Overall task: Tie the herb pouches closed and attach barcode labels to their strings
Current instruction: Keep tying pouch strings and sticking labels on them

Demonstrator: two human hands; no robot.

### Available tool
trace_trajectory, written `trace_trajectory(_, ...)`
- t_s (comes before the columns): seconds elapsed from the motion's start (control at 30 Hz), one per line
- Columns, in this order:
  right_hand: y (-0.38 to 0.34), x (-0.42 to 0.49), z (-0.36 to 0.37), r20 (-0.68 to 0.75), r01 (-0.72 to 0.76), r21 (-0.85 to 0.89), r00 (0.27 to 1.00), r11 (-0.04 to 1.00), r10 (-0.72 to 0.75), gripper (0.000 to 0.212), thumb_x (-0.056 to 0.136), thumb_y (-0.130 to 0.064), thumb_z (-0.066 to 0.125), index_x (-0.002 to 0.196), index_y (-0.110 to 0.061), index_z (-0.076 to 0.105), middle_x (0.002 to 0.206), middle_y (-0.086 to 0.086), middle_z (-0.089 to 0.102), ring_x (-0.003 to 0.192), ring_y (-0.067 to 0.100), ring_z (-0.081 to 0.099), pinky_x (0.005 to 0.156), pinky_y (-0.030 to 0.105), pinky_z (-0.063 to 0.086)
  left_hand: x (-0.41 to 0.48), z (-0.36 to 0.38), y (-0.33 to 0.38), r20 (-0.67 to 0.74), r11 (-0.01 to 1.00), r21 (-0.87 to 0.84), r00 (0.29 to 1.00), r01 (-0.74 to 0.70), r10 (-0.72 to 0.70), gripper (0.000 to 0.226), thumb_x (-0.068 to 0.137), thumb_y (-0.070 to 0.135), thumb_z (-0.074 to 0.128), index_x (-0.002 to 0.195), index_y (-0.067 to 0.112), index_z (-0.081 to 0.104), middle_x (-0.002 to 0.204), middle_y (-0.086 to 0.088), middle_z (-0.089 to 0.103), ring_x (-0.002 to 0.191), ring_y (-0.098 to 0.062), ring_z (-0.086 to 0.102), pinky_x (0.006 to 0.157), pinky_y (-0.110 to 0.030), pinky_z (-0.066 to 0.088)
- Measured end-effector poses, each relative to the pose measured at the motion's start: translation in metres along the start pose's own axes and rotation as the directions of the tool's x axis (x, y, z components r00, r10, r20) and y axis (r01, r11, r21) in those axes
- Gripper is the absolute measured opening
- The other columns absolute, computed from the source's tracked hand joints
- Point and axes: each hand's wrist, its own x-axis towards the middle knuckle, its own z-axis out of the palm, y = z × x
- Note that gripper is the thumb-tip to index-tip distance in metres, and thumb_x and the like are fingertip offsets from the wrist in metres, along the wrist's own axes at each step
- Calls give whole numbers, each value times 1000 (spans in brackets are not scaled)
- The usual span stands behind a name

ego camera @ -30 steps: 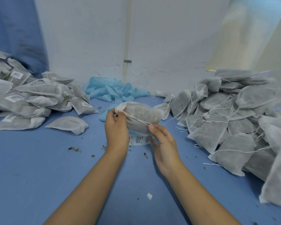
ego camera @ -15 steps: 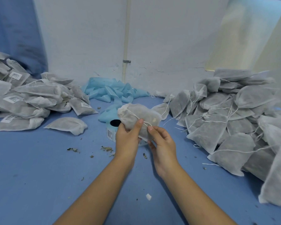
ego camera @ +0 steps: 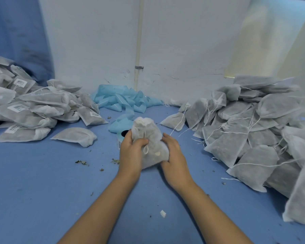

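A white mesh herb pouch (ego camera: 151,136) stands upright between my hands at the table's middle, its gathered mouth pointing up and away. My left hand (ego camera: 131,153) grips its left side, thumb and fingers curled over the front near a small loop of white string (ego camera: 145,149). My right hand (ego camera: 173,154) cups the pouch's right and lower side. A roll of labels (ego camera: 121,138) on blue backing sits just behind my left hand, mostly hidden.
A pile of labelled pouches (ego camera: 30,110) lies at the left, one loose pouch (ego camera: 74,136) in front of it. A larger pile of pouches with loose strings (ego camera: 250,131) fills the right. Crumpled blue backing tape (ego camera: 123,101) lies by the white wall. Herb crumbs (ego camera: 81,162) dot the blue table.
The pouch has turned from lying sideways to standing mouth-up and has come lower. My left hand moved onto its front; my right hand shifted from pinching the string to cupping the pouch's side.
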Motion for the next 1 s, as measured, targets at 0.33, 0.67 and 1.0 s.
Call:
trace_trajectory(0.33,5,0,-1,-243,-160,16,957,987,159,40,90,-1,49,127,-16,45,127,-6,36,64,-4,50,65,9,36,-1,-23,-15,280,796,554,955,-242,95,38,70,23,34,88,34,66,90,19,63,86,-2,55,77,-25,41)
trace_trajectory(0.67,7,2,1,-48,-220,78,973,972,224,32,91,-12,60,122,-17,61,111,-12,62,101,2,57,81,5,37,3,-23,-9,241,918,397,965,-4,-100,11,56,10,45,62,1,44,61,4,42,62,-11,37,61,-28,27)
trace_trajectory(1.0,2,5,-3,-43,-238,343,962,909,268,13,91,-10,61,90,-17,72,88,-11,71,77,-6,62,71,8,45,0,-23,-3,280,929,371,952,9,-121,37,50,11,44,77,-13,53,75,-8,47,71,-15,42,66,-29,33)
